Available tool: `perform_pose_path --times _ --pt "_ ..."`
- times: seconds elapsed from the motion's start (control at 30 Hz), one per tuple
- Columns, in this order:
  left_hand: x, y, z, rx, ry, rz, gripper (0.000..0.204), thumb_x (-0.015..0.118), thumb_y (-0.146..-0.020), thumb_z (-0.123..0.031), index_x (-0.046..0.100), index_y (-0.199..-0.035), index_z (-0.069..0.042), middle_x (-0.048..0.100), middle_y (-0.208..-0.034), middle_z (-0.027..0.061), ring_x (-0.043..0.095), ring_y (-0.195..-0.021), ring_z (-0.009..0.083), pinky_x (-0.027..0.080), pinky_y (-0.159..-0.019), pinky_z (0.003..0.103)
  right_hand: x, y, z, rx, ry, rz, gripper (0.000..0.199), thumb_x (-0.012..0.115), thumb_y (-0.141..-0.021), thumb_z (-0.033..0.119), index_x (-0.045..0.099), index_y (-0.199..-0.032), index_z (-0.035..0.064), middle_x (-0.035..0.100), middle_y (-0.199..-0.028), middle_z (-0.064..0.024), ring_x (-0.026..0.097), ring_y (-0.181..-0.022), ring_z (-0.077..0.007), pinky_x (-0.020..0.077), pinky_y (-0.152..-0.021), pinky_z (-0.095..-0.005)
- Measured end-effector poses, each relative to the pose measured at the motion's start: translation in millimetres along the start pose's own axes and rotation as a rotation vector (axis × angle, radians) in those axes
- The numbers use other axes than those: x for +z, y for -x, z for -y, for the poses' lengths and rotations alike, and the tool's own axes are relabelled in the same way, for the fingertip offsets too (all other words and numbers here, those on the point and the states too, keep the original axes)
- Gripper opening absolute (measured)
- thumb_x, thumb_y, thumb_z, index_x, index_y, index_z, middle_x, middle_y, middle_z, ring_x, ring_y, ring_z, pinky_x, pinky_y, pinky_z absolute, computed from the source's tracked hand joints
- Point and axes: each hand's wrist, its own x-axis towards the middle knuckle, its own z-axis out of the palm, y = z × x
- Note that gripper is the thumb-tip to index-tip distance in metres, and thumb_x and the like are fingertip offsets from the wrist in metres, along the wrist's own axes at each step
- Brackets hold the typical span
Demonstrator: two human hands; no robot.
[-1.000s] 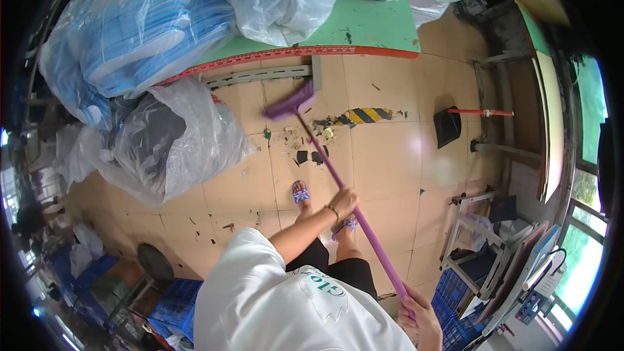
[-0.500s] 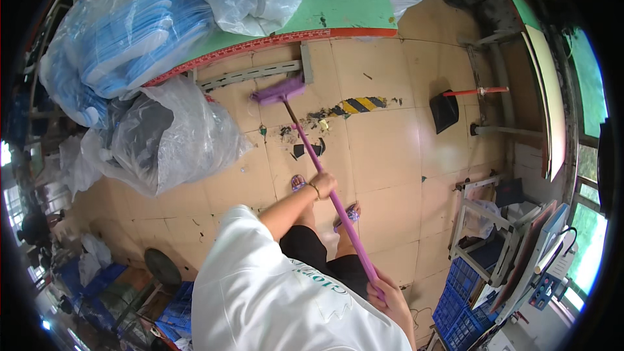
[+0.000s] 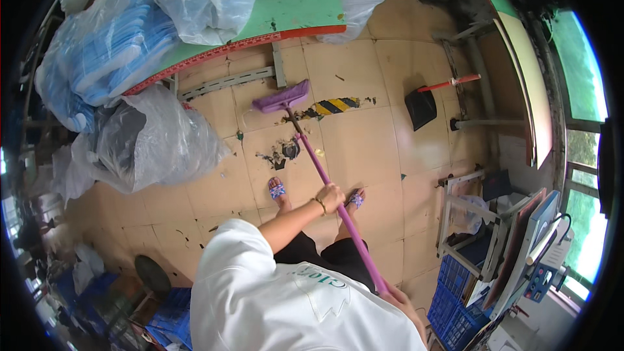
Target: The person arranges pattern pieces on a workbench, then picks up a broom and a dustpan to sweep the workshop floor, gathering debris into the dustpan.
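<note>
At the upper left, blue flat pieces lie stacked in a clear plastic bag on the green worktop, whose front edge is red. Just below, a large open translucent bag slumps on the tiled floor, and a blue plastic crate stands at the lower left. Toward the middle, the purple broom slants across the floor, its head out near the leg of the worktop (whether the bristles touch the tiles, I cannot tell). Dark scraps lie scattered on the near side of that head, left of the handle. The left hand, a bracelet at its wrist, has its fingers clamped on the handle partway along. Beyond it, a yellow-and-black striped strip marks the floor just right of the broom head. Lower and farther right, the right hand has its fingers closed around the handle near its upper end (partly hidden by the white shirt). A black dustpan with a red handle lies well apart, and blue crates stand at the lower right.
</note>
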Motion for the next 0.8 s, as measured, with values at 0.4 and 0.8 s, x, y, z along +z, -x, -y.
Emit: perform_pose_path --times 0.4,0.8 --pt "20 -171 -171 -0.06 0.171 0.073 0.015 0.064 -0.06 -0.021 0.059 -0.064 -0.008 0.059 -0.062 0.0121 0.059 -0.064 0.0279 0.045 -0.066 0.037 -273 32 147 -0.29 1.343 0.052 0.043 0.057 -0.071 0.01 0.049 -0.113 0.0115 0.058 -0.075 -0.0092 0.056 -0.055 -0.022 0.0428 -0.051 -0.0316" --pt "-203 -505 -127 0.202 0.298 -0.667 0.032 0.05 -0.068 -0.006 0.044 -0.099 -0.003 0.046 -0.108 0.0137 0.038 -0.109 0.0281 0.031 -0.092 0.036 -358 -38 293 -0.581 1.829 -0.544 0.021 0.053 -0.07 0.01 0.051 -0.09 0.0072 0.058 -0.072 -0.0104 0.057 -0.066 -0.0277 0.0424 -0.058 -0.0391"
